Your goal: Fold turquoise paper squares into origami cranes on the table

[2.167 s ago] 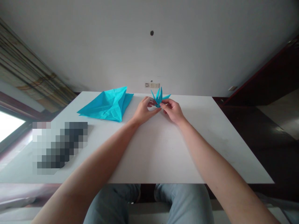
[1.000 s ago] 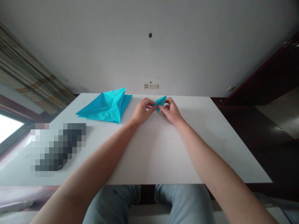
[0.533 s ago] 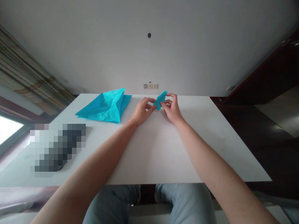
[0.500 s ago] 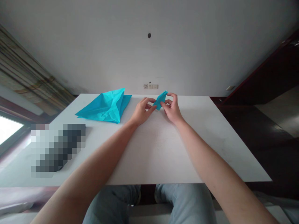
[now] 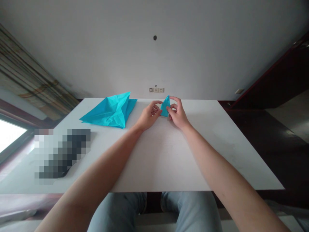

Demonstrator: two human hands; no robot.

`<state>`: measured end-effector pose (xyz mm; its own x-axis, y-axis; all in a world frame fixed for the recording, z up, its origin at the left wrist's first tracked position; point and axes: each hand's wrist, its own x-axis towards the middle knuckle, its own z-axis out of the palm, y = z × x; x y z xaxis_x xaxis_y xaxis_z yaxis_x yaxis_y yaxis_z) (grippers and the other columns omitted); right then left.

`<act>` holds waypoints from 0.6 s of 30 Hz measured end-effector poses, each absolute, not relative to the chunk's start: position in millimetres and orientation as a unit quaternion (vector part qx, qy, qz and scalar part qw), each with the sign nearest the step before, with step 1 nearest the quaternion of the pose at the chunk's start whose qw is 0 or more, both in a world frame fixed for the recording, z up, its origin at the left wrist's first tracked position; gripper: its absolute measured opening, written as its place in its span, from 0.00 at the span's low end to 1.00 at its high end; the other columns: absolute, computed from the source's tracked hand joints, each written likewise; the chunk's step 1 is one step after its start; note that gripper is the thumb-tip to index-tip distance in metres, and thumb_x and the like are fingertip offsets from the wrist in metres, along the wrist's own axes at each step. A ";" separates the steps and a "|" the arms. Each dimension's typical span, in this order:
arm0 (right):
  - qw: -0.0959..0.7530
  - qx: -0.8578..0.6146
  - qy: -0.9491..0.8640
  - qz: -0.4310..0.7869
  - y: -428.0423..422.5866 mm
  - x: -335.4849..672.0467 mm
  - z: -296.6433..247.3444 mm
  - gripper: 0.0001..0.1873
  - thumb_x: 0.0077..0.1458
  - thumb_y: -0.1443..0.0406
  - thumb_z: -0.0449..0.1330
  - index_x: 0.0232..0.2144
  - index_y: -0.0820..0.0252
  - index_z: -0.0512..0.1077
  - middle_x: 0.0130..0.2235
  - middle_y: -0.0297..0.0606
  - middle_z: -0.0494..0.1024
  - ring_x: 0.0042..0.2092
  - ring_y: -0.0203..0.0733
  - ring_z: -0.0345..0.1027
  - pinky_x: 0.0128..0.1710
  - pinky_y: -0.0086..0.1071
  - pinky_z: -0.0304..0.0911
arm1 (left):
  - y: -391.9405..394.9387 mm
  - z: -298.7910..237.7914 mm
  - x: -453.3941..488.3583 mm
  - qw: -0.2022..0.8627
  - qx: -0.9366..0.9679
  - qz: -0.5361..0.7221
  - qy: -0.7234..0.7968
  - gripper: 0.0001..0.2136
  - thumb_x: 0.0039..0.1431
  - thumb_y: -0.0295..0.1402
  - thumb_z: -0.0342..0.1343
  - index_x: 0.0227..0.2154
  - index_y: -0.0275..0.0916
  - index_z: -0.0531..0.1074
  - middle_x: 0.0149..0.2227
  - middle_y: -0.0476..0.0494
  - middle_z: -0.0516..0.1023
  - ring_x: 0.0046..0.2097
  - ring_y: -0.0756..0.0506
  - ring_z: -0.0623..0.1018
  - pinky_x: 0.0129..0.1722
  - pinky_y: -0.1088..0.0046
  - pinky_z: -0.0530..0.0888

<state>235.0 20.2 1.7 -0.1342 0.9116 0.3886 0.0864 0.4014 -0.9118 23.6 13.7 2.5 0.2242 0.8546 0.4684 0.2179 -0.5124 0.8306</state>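
A small folded piece of blue paper [image 5: 165, 107] is held upright just above the white table [image 5: 159, 154], near its far edge. My left hand [image 5: 148, 116] pinches its left side with fingertips closed on it. My right hand [image 5: 177, 113] pinches its right side, index finger curled over the top. A much larger folded blue paper shape [image 5: 111, 111] lies flat on the table to the left of my left hand, apart from both hands.
A blurred dark and white object [image 5: 60, 151] lies on the table's near left. A curtain and window are at the far left, a white wall with sockets [image 5: 156, 90] is behind the table, and dark flooring is to the right.
The small paper had several spread points 2.2 s ago; it is now pressed into a compact upright triangle. Both hands stayed at the same spot, fingers shifting around the paper.
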 end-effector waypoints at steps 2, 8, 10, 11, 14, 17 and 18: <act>0.529 -0.388 -0.645 0.391 20.1 234.7 3.0 0.29 0.68 0.43 0.71 0.62 0.39 0.67 0.38 0.28 0.77 0.24 0.36 0.67 0.25 0.37 0.65 | 12.7 3.9 23.6 0.324 0.717 0.493 0.371 0.18 0.72 0.32 0.62 0.63 0.45 0.76 0.40 0.50 0.78 0.35 0.52 0.80 0.37 0.76 0.75; 0.530 -0.396 -0.625 0.415 23.8 233.6 2.8 0.32 0.61 0.36 0.73 0.54 0.43 0.68 0.38 0.28 0.78 0.24 0.36 0.67 0.25 0.35 0.63 | 13.4 4.3 24.0 0.352 0.701 0.497 0.371 0.18 0.71 0.32 0.64 0.62 0.44 0.77 0.41 0.50 0.80 0.33 0.53 0.83 0.34 0.78 0.76; 0.531 -0.401 -0.617 0.421 24.5 233.3 2.8 0.35 0.58 0.35 0.75 0.52 0.44 0.68 0.39 0.29 0.80 0.24 0.35 0.67 0.24 0.34 0.62 | 13.7 4.1 24.1 0.356 0.700 0.499 0.367 0.18 0.71 0.32 0.65 0.61 0.43 0.77 0.41 0.50 0.80 0.34 0.53 0.84 0.37 0.78 0.78; 0.529 -0.400 -0.618 0.422 24.4 233.3 3.0 0.34 0.57 0.35 0.75 0.50 0.45 0.69 0.39 0.29 0.80 0.24 0.35 0.67 0.24 0.34 0.62 | 13.8 3.9 24.2 0.357 0.700 0.499 0.365 0.18 0.71 0.31 0.65 0.61 0.43 0.77 0.41 0.50 0.80 0.35 0.53 0.84 0.38 0.78 0.79; 0.525 -0.390 -0.630 0.419 23.6 233.4 3.7 0.33 0.58 0.33 0.74 0.44 0.49 0.70 0.42 0.32 0.81 0.24 0.33 0.68 0.25 0.34 0.63 | 14.0 3.2 24.1 0.356 0.702 0.500 0.363 0.18 0.71 0.30 0.64 0.62 0.44 0.77 0.42 0.50 0.79 0.35 0.53 0.85 0.39 0.78 0.79; 0.535 -0.385 -0.624 0.419 23.1 233.3 3.8 0.34 0.58 0.33 0.74 0.49 0.47 0.71 0.43 0.32 0.82 0.24 0.33 0.68 0.24 0.34 0.64 | 14.4 2.5 23.7 0.360 0.692 0.505 0.369 0.23 0.72 0.29 0.63 0.67 0.46 0.73 0.43 0.51 0.77 0.34 0.53 0.85 0.37 0.77 0.80; 0.539 -0.386 -0.620 0.419 23.0 233.1 3.8 0.35 0.57 0.34 0.74 0.50 0.46 0.70 0.43 0.31 0.83 0.24 0.34 0.68 0.24 0.34 0.64 | 14.5 2.4 23.6 0.361 0.691 0.505 0.370 0.23 0.72 0.29 0.62 0.68 0.47 0.73 0.44 0.50 0.77 0.34 0.53 0.85 0.37 0.76 0.81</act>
